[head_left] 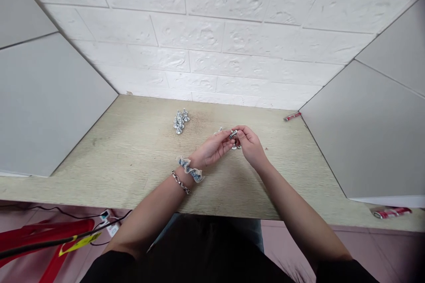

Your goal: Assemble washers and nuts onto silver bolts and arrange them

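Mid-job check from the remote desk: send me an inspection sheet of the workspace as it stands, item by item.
Surface: light wood-grain tabletop, with a darker worn patch beside the bolts.
Job's things: a cluster of small metal bolts stands at the table's middle; a few loose bolts lie beneath the hands.
Clutter: red tube at the far right corner; crushed red can near the right edge.
Grippers: left hand and right hand hold one bolt between their fingertips.
Cables: black cables on the floor run toward a white power strip.
Surroundings: white brick-pattern wall, grey side panel, red object on the floor.
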A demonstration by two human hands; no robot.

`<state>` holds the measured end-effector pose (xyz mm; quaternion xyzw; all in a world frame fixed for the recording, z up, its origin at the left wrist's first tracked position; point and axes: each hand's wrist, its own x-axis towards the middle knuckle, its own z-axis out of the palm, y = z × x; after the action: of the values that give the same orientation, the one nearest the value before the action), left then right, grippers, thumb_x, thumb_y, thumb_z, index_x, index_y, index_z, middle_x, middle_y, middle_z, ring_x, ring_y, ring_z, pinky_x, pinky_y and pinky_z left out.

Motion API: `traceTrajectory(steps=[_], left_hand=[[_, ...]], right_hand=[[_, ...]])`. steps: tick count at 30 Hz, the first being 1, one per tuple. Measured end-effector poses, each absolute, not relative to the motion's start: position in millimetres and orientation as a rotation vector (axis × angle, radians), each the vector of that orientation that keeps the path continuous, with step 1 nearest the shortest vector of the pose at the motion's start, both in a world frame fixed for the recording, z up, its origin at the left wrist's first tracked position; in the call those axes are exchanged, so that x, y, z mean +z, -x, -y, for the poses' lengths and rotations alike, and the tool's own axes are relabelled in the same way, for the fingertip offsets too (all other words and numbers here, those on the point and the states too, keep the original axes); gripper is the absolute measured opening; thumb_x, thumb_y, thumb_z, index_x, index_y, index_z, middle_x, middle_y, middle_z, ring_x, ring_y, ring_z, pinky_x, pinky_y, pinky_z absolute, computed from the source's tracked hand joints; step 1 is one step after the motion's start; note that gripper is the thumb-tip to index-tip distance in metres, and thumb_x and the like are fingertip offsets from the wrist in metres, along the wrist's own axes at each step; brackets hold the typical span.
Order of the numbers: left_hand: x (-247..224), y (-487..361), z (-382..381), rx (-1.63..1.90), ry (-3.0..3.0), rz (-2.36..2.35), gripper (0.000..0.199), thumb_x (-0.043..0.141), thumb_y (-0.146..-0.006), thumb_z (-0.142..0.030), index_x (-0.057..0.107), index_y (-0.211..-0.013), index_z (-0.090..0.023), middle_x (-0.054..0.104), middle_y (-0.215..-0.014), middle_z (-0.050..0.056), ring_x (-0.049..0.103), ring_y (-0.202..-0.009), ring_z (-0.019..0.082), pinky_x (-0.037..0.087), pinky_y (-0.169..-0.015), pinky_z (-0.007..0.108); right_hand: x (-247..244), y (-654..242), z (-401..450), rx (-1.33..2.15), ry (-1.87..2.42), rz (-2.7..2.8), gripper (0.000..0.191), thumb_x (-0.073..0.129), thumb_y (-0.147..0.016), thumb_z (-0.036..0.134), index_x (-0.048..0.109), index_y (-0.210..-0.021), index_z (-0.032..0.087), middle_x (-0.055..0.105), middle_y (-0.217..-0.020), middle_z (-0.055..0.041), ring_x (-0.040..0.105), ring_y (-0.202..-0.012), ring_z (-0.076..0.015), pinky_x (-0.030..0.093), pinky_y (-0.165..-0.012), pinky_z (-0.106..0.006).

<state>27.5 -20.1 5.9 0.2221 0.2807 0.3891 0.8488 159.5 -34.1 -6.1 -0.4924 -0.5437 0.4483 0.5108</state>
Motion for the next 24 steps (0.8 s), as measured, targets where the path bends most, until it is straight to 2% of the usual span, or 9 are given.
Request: traceTrajectory(steps=[7,13,21,24], left_hand=[[3,-25,20,0.784,-0.613,-0.559,0.013,0.052,-0.085,-0.027,0.054,-0.085,-0.014,0.058,-0.076,-0.001,0.052,-0.051,0.002,0.038,-0.042,0.013],[1,-23,20,0.783,-0.614,-0.490,0.018,0.060,-0.079,-0.031,0.055,-0.088,-0.017,0.056,-0.076,-0.003,0.046,-0.050,0.001,0.036,-0.045,0.014],[3,-21,22,0.809,-0.609,-0.403,0.017,0.065,-0.074,-0.022,0.060,-0.089,-0.016,0.058,-0.074,-0.002,0.041,-0.049,0.000,0.035,-0.048,0.013],[4,-21,22,0.801,-0.619,-0.415,0.017,0.068,-0.072,-0.021,0.061,-0.087,-0.016,0.058,-0.072,-0.001,0.039,-0.048,0.000,0.032,-0.047,0.012]], right_hand=[[-9,-157,31,1.307,1.099,1.082,0.038,0.056,-0.068,0.053,0.052,-0.086,0.019,0.050,-0.064,0.0029,0.042,-0.053,-0.0087,0.037,-0.052,-0.024],[-3,-155,34,1.412,1.034,0.942,0.032,0.060,-0.067,0.045,0.053,-0.085,0.020,0.053,-0.069,0.0009,0.044,-0.055,-0.0093,0.037,-0.052,-0.024],[8,-158,36,1.506,0.998,0.877,0.020,0.059,-0.069,0.034,0.054,-0.081,0.018,0.055,-0.067,0.0009,0.049,-0.057,-0.0098,0.039,-0.052,-0.023],[6,-162,33,1.478,1.075,0.939,0.025,0.056,-0.071,0.043,0.050,-0.074,0.019,0.052,-0.060,0.0025,0.048,-0.052,-0.0095,0.038,-0.049,-0.023]])
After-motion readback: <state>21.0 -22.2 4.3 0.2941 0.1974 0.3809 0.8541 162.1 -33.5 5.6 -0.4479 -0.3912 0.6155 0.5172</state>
